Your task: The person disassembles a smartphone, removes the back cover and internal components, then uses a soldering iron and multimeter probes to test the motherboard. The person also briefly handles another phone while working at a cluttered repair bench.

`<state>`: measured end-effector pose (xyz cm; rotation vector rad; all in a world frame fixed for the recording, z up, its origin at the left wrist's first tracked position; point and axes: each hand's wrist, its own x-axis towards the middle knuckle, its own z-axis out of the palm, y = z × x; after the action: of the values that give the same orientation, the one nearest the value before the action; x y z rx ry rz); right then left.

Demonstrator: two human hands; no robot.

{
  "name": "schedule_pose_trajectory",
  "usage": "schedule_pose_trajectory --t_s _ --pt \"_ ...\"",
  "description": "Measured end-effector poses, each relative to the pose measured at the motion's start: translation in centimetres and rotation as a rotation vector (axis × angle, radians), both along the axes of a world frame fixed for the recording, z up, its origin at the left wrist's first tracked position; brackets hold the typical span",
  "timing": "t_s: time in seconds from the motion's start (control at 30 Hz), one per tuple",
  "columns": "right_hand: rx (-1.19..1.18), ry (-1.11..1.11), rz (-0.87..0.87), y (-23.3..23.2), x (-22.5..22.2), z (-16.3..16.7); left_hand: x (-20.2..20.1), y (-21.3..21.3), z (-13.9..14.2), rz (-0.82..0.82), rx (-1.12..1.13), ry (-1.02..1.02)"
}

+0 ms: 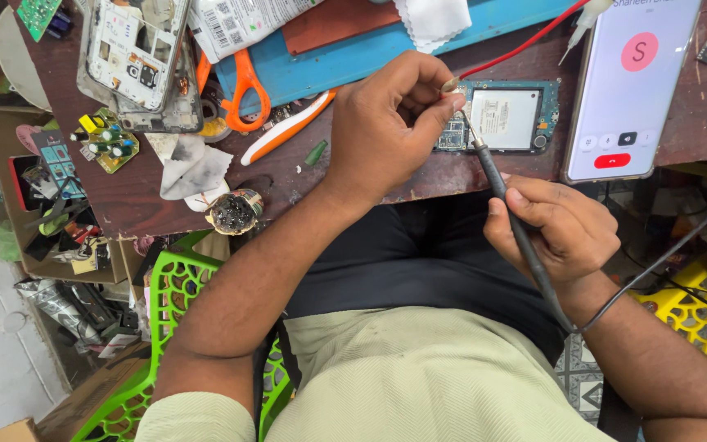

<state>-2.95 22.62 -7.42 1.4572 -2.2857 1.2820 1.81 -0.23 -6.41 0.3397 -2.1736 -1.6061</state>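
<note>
Two hands work the circuit board (505,119) (soldering, I judge): right hand (562,229) fingers clamped on the soldering iron (517,225), left hand (394,123) pinching a small part; steadiness matters next.

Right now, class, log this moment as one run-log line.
left hand: pinches small part over circuit board | right hand: grips soldering iron, tip at board | phone: lit, beside board

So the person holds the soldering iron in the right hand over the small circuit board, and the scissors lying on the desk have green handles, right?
Not quite: the scissors have orange handles, not green, as the head view shows. The rest holds: the right hand grips the soldering iron, its tip over the small circuit board.
</note>
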Motion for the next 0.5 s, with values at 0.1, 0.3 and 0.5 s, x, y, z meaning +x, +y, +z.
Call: schedule_pose_trajectory --t_s 0.1,0.3,0.5 --pt "0.011 0.005 0.009 -0.04 -0.04 0.16 0.01 -0.03 -0.07 -0.006 -0.005 0.011" --pt "0.031 0.012 0.020 0.00 -0.01 0.22 -0.03 -0.11 -0.12 -0.009 -0.015 0.012" --pt "0.038 -0.026 -0.040 0.60 0.30 -0.26 -0.02 -0.06 -0.10 -0.004 -0.009 0.009"
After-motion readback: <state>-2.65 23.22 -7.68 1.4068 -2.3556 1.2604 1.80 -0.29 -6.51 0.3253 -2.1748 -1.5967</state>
